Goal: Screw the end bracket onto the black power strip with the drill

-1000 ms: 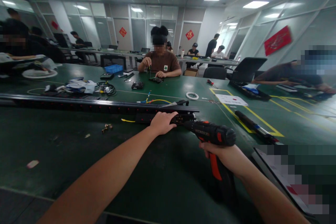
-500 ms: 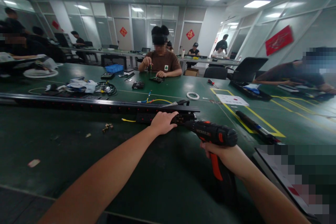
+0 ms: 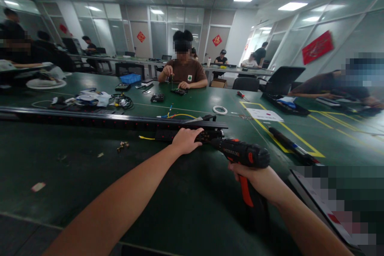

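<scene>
My right hand (image 3: pixel 255 177) is wrapped round the grip of a black and orange cordless drill (image 3: pixel 247 153). The drill's nose points left, at the end of a short black block (image 3: pixel 164 135) with brass-coloured parts on it; whether the bit touches is too dark to tell. Over that block lies my left hand (image 3: pixel 186 141), gripping it with thumb and forefinger apart on the right side; its other fingers are hidden. A yellow-ended wire (image 3: pixel 146 138) comes out of the block's left end. Right behind runs a long black rail (image 3: pixel 120 120). Several small brass screws (image 3: pixel 122 146) lie loose nearer me.
Blue and yellow wires (image 3: pixel 172 114) lie behind the rail, with a white tape roll (image 3: pixel 220 110) farther right. A black tool (image 3: pixel 292 146) rests by yellow tape markings. Across the table a person (image 3: pixel 186 68) works on a small black device. A tablet-like panel (image 3: pixel 322 204) sits at right.
The drill and my right hand have shifted very slightly left. My left hand stays in place on the black block.
</scene>
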Tool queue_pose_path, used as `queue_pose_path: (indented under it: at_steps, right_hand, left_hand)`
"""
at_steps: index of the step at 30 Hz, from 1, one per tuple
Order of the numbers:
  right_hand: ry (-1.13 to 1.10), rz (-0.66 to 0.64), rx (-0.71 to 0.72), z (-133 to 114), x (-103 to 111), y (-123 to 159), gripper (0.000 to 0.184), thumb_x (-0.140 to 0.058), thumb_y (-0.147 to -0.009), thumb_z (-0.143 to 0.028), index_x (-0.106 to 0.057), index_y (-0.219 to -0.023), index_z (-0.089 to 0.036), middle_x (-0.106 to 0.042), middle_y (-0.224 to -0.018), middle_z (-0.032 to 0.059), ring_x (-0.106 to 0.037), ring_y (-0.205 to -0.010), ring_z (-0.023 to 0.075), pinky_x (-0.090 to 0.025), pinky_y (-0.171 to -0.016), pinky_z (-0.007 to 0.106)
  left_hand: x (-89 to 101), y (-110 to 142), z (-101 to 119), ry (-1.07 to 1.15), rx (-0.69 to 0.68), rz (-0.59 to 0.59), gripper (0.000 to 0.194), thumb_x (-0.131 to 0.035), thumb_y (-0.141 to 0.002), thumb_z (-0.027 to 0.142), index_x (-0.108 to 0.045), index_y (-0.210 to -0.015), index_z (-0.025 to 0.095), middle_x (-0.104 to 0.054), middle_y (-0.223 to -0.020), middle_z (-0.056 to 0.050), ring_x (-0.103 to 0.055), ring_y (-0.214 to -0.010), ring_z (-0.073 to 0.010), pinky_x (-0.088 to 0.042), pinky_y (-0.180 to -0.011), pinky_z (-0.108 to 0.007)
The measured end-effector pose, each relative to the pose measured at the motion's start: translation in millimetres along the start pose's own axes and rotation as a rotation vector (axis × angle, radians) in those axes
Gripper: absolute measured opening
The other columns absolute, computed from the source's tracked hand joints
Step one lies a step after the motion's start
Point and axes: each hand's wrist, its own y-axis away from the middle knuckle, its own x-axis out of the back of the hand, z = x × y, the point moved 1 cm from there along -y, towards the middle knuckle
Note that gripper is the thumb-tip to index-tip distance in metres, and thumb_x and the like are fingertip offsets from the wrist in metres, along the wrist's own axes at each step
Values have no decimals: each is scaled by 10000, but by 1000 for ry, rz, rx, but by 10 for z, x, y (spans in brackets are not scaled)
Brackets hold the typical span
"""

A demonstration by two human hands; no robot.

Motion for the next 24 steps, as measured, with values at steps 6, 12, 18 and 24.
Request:
queue_pose_path:
  at_steps: [6, 12, 18, 24]
  right_hand:
    - [17, -6, -3, 3, -3, 4, 228, -694, -782, -416, -672, -737, -194, -640, -621, 11, -601, -621, 187, -458, -615, 304]
    - [6, 1, -25, -4, -11, 6, 242, -703, -773, -421, -656, -703, -194, -645, -626, 16, -603, -627, 190, -461, -628, 312]
    - [15, -3, -11, -22, -4, 24, 241, -692, -789, -419, -654, -691, -202, -640, -626, 14, -588, -625, 190, -452, -627, 316]
    - [19, 6, -10, -15, 1, 20, 237, -700, -788, -406, -666, -687, -194, -638, -612, 16, -580, -612, 186, -442, -610, 312]
  left_hand:
    - [15, 6, -1, 4, 10, -16, 613, -625, -944, 525, -447, -1480, 286, -717, -1272, -79, -667, -1145, -311, -468, -972, -444]
    - [15, 6, 4, 9, 10, -19, 612, -618, -947, 529, -447, -1480, 280, -710, -1285, -84, -665, -1144, -313, -460, -981, -448]
    - [10, 2, 3, 11, 10, -19, 618, -628, -945, 514, -444, -1484, 276, -708, -1290, -83, -662, -1145, -319, -461, -973, -452]
    - [15, 7, 4, 19, 8, -20, 609, -618, -952, 517, -445, -1483, 276, -706, -1291, -88, -659, -1157, -317, -456, -981, -450]
